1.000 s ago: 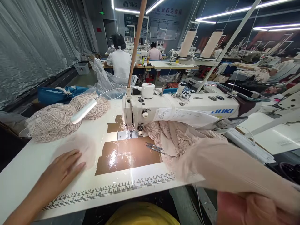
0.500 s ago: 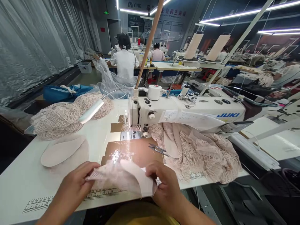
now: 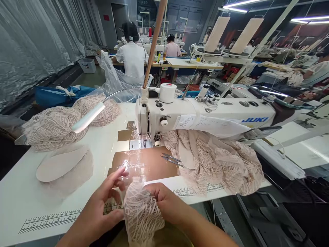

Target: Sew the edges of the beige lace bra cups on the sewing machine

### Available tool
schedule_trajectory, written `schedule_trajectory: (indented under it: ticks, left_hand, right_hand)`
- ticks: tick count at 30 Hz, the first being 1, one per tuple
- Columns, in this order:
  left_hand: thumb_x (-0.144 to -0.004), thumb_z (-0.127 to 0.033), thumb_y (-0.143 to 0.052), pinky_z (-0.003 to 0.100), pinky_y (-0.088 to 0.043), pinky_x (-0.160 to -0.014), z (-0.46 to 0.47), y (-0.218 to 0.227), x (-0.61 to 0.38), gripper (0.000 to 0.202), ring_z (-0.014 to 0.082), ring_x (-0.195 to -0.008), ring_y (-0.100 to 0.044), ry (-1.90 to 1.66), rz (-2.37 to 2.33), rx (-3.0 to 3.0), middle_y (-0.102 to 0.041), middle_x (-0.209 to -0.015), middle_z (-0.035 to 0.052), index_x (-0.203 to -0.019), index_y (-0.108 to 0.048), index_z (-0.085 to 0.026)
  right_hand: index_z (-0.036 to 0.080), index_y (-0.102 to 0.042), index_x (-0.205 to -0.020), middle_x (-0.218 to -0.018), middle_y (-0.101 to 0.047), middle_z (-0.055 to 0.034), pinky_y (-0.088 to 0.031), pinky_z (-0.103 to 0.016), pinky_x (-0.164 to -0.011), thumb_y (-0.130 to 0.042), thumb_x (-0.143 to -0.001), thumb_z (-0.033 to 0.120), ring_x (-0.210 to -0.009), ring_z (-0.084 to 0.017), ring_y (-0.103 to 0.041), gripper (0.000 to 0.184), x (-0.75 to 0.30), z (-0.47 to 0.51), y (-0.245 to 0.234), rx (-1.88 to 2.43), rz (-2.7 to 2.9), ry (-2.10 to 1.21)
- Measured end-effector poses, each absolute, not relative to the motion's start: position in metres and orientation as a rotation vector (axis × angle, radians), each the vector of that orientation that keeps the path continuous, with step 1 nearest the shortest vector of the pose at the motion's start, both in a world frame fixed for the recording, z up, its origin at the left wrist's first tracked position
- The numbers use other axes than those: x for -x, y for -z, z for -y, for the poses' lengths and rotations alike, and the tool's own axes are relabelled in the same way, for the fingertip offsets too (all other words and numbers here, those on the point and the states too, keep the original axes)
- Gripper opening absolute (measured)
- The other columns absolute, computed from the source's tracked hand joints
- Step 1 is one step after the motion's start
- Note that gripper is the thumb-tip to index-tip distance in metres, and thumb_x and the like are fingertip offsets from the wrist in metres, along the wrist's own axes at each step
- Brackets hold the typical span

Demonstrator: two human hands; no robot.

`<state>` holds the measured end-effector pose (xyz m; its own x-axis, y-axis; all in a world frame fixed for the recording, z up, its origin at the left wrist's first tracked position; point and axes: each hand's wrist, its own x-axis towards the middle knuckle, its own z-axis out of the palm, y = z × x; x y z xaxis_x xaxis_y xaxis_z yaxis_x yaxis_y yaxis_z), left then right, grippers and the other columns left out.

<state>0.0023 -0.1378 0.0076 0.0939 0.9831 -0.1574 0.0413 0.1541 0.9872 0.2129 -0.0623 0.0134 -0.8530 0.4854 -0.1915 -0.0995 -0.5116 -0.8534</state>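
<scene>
A piece of beige lace fabric [image 3: 142,214] hangs at the front edge of the table, pinched at its top right by my right hand [image 3: 167,200]. Just left of the lace is my left hand [image 3: 108,199], its fingers spread and nothing gripped in them. Beyond both hands stands a white sewing machine [image 3: 205,111], with its needle area over a metal plate [image 3: 140,144]. Thread snips [image 3: 171,159] lie on the brown patch [image 3: 144,163] of the table. Left of my hands, an oval beige pad [image 3: 60,164] rests on sheer fabric.
Beige lace pieces [image 3: 221,164] are heaped under the machine arm. Lace bundles [image 3: 51,127] lie at the table's left, below a lamp [image 3: 88,117]. A printed ruler [image 3: 51,219] runs along the front edge. Thread cones [image 3: 217,33] stand behind; a person in white [image 3: 132,58] sits farther back.
My left hand has let go of the fabric and opened. The piece has turned from lying stretched between both hands to hanging from my right hand, lace side showing. The view has shifted slightly.
</scene>
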Motion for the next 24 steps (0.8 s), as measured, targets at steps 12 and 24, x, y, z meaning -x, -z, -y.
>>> schedule_trajectory:
  ticks: [12,24]
  left_hand:
    - [-0.064,-0.046,-0.077,0.023,-0.044,-0.062,0.147,-0.006,-0.017,0.034,0.0148,-0.068,-0.051,-1.002,-1.126,-0.76,-0.057,-0.074,0.0004,-0.073,-0.061,-0.018]
    - [-0.078,-0.057,-0.063,0.039,-0.047,-0.096,0.147,-0.015,-0.053,0.057,0.0294,-0.112,-0.059,-1.295,-0.816,-0.151,-0.066,-0.113,0.0093,-0.125,-0.057,-0.024]
  right_hand:
    - [0.019,-0.054,-0.081,-0.064,-0.041,0.0044,-0.029,-0.021,-0.055,-0.065,-0.077,0.053,-0.058,-0.01,-0.034,0.036,-0.218,0.056,-0.002,0.855,1.304,-1.848]
    - [0.017,-0.053,-0.06,-0.062,-0.046,0.0036,-0.034,-0.023,-0.058,-0.068,-0.077,0.036,-0.059,-0.011,-0.041,0.029,-0.21,0.059,-0.008,0.776,1.408,-1.516]
